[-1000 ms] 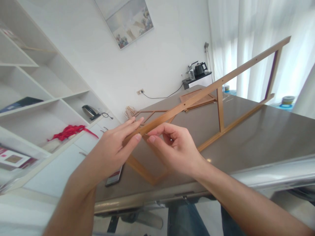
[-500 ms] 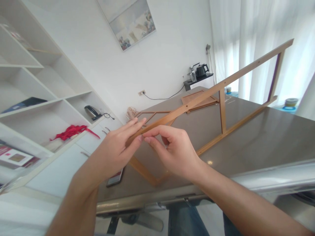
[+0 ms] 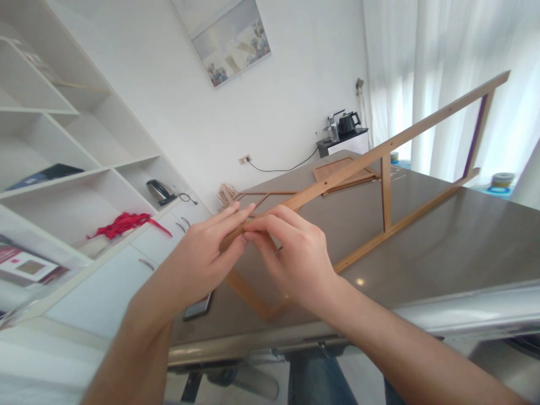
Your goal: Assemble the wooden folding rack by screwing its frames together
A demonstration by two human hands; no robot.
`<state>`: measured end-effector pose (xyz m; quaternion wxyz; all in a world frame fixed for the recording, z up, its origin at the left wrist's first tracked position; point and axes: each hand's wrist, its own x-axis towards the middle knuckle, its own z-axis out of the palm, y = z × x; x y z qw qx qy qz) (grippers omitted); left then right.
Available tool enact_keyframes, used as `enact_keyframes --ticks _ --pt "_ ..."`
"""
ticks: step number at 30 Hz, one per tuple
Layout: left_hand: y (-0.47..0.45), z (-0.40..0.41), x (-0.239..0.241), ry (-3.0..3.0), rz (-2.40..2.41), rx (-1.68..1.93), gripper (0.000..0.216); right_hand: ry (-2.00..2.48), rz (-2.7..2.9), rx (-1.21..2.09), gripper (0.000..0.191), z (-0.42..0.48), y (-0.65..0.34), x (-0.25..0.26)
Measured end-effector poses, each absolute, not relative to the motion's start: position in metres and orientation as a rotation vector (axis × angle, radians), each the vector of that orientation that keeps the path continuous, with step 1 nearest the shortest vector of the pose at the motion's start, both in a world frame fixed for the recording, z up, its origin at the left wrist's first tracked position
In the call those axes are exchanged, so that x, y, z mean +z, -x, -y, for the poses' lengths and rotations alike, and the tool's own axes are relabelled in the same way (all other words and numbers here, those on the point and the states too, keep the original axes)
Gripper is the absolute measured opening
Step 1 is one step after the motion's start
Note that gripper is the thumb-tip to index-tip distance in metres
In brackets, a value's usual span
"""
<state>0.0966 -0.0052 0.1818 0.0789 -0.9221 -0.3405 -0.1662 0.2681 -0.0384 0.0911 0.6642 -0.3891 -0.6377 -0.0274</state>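
Observation:
A long wooden frame (image 3: pixel 385 185) of thin brown slats stands tilted on a grey table (image 3: pixel 442 242), its far end raised toward the curtain. My left hand (image 3: pixel 202 256) grips the near end of the top rail, fingers stretched along it and thumb underneath. My right hand (image 3: pixel 291 256) is right beside it, fingertips pinched against the same rail where the two hands meet. What the right fingertips pinch, if anything besides the rail, is hidden.
A phone (image 3: pixel 197 306) lies on the table under my left wrist. More wooden frame parts (image 3: pixel 337 171) and a bundle of sticks (image 3: pixel 225 194) lie at the far end. White shelves (image 3: pixel 84 185) hold a red cloth (image 3: pixel 122 224) and a kettle (image 3: pixel 158 191). Curtains hang at right.
My right hand has turned over and closed its fingers onto the rail against my left fingertips. The view and the frame have shifted slightly to the right.

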Motion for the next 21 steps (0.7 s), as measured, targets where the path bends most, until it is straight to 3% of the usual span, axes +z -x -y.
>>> enact_keyframes --ticks 5,11,16,21 --pt "-0.095 0.004 0.181 2.764 1.010 -0.487 0.051 0.891 1.409 -0.090 0.011 0.036 -0.267 0.091" --pt "-0.095 0.004 0.181 2.753 0.995 -0.498 0.054 0.909 1.402 -0.453 0.022 0.034 -0.265 0.086" --pt "-0.095 0.005 0.185 2.775 0.997 -0.431 0.055 0.886 1.390 -0.492 0.019 0.031 -0.268 0.086" --pt "-0.095 -0.001 0.179 2.716 0.977 -0.523 0.052 0.897 1.397 -0.729 0.016 0.026 -0.268 0.085"
